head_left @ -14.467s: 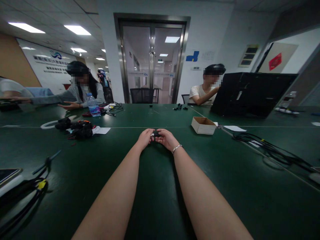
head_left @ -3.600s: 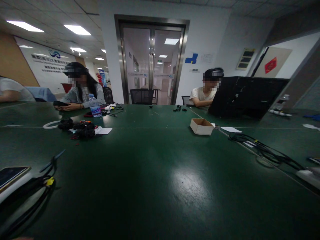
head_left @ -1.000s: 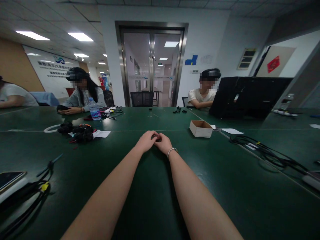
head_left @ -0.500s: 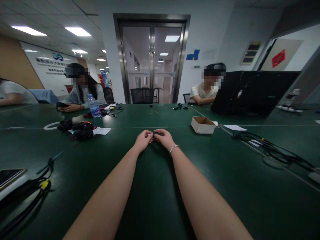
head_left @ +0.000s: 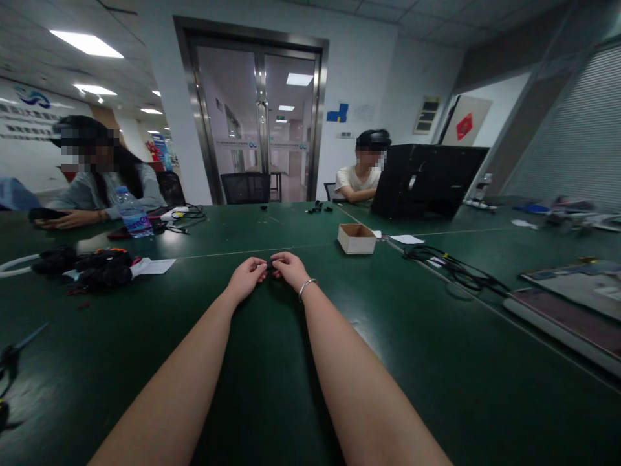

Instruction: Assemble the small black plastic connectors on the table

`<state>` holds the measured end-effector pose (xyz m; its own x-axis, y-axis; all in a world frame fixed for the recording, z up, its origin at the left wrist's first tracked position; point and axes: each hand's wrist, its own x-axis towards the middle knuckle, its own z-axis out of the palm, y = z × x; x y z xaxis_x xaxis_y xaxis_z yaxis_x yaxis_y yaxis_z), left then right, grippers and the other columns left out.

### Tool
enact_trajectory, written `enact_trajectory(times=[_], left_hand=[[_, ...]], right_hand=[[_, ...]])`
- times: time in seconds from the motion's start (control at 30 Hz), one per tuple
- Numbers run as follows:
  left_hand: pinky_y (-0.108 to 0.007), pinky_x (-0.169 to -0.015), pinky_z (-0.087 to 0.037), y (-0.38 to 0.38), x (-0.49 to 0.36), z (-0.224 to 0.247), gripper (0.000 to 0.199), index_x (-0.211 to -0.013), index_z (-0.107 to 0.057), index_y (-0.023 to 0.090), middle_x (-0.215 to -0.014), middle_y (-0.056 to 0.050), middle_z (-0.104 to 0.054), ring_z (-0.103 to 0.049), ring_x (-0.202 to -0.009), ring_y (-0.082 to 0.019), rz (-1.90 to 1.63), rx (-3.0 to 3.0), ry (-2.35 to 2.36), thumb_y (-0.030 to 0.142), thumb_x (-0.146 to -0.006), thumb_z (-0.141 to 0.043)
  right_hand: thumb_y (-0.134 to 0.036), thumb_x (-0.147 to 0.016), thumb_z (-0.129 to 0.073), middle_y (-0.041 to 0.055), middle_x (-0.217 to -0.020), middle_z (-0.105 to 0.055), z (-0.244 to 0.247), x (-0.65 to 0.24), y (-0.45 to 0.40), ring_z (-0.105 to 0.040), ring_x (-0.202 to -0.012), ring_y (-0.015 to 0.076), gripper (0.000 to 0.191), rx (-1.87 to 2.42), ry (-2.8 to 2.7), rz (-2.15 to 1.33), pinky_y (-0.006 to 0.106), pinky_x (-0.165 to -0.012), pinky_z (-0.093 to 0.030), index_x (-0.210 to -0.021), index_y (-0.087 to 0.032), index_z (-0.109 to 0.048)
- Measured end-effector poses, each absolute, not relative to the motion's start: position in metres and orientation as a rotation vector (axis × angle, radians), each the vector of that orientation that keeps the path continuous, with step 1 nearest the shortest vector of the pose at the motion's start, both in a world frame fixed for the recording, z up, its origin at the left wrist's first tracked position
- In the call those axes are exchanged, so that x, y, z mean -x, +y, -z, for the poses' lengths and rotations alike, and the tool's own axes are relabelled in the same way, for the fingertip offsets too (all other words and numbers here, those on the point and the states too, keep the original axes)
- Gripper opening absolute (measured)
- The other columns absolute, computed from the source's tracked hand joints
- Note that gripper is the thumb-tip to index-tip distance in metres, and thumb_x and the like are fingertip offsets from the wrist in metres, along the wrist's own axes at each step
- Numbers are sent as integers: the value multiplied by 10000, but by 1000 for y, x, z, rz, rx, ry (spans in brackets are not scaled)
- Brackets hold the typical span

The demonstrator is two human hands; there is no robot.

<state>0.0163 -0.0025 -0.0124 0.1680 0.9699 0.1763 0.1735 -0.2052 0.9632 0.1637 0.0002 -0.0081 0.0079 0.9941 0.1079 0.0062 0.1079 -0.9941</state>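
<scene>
Both my hands meet above the dark green table (head_left: 272, 336), near the middle of the view. A small black piece (head_left: 270, 265) lies between my fingertips; it is too small and too covered to tell its kind. My left hand (head_left: 247, 278) pinches it from the left, thumb against fingers. From the right, my right hand (head_left: 290, 268) pinches it too, with a silver bangle (head_left: 306, 288) on that wrist. Farther right stands a small open cardboard box (head_left: 356, 241), apart from my hands.
Several small black parts (head_left: 319, 208) lie toward the far edge. At left are a water bottle (head_left: 134, 213) and black gear (head_left: 104, 266). Black cables (head_left: 451, 268) and a large black case (head_left: 427, 181) stand right. Two people sit across the table.
The view has turned to the right, so everything sits farther left and more of the right side shows. My hands keep the same pinch on the small black piece.
</scene>
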Motion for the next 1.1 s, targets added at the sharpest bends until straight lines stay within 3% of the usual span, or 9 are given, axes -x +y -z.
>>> enact_trajectory(times=[0.47, 0.83, 1.1], left_hand=[[-261, -580, -453, -3, -15, 11, 451, -873, -593, 138, -690, -36, -619, -579, -637, -150, -1124, -1551, 1146, 497, -621, -696], [-257, -567, -459, -4, -16, 8, 444, -856, -567, 131, -669, -34, -614, -578, -610, -142, -1165, -1465, 1165, 484, -623, -703], [-263, -639, -498, -2, -15, 11, 391, -898, -551, 130, -722, -21, -604, -601, -678, -129, -1173, -1401, 1039, 366, -642, -729]], right_hand=[[-31, -820, -590, -30, -668, -576, 14, -163, 1, -551, -469, 60, 139, 1165, -1265, -1097, 131, -432, -446, -889, -150, -613], [21, -813, -594, -30, -587, -585, 3, -166, -5, -572, -465, 72, 157, 1073, -1216, -1237, 130, -433, -473, -912, -101, -588], [-94, -841, -637, -32, -513, -563, 2, -169, -4, -556, -415, 82, 58, 1105, -1199, -1206, 127, -366, -448, -859, -105, -583]])
